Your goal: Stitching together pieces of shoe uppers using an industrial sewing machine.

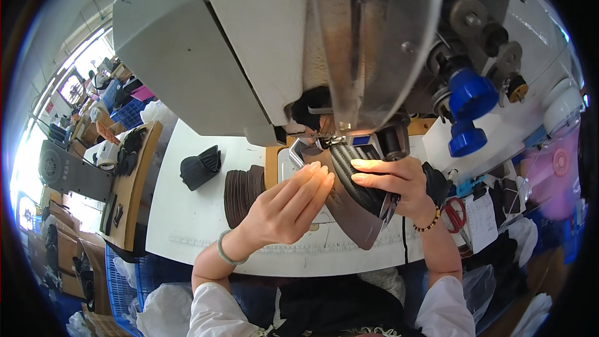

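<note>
Mid-frame, a brown strip [360, 221] is touched by the left hand [284, 209], fingers together, a black roll [362, 196] by the right hand [402, 182], two fingers parted; slipped fingers could be pricked.

on the far left, a blue basket [129, 114] stands by a pink container [143, 93]. nearer, a wooden table [132, 209] adjoins a grey machine housing [75, 171]. at the near left, a white plastic bag [165, 312] sits beside a blue crate [116, 284]. on the right, red-handled scissors [462, 217] lie near a white paper [482, 215].
</note>
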Available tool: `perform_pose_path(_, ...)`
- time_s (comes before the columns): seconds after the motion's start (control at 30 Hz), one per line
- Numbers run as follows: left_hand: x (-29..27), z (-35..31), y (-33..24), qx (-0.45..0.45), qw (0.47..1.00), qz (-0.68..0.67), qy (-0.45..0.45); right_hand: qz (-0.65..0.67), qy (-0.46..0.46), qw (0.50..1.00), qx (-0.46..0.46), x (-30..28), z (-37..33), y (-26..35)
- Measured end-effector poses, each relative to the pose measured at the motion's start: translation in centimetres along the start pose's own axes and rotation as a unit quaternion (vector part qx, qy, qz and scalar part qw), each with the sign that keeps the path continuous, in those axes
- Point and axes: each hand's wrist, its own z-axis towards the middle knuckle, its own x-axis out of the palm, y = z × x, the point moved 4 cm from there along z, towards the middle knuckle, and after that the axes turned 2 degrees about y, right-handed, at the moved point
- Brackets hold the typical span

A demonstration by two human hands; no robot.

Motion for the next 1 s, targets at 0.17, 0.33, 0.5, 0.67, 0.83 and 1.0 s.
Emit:
perform_pose_path(0.17,0.1,0.0,0.3,0.0,1.0,-0.006,-0.001,-0.001,0.019,0.999,0.025,0.1,-0.3,-0.1)
perform_pose_path(0.33,0.8,-0.2,1.4,-0.031,0.999,-0.029,-0.016,-0.014,0.008,0.999,0.044,0.3,0.1,-0.2)
perform_pose_path(0.5,1.0,-0.3,0.9,-0.046,0.998,-0.016,-0.043,-0.018,-0.028,0.999,0.032,0.8,0.1,-0.3)
perform_pose_path(0.67,1.1,-0.2,0.7,-0.042,0.995,-0.031,-0.085,0.004,-0.027,0.999,0.031,0.6,0.4,0.0)
perform_pose_path(0.83,1.2,-0.5,0.9,-0.024,0.996,-0.032,-0.081,-0.004,-0.016,0.999,0.036,0.8,0.4,0.2)
perform_pose_path(1.0,1.4,-0.6,1.5,-0.038,0.995,-0.044,-0.077,-0.039,-0.007,0.998,0.05,0.9,0.1,0.1)
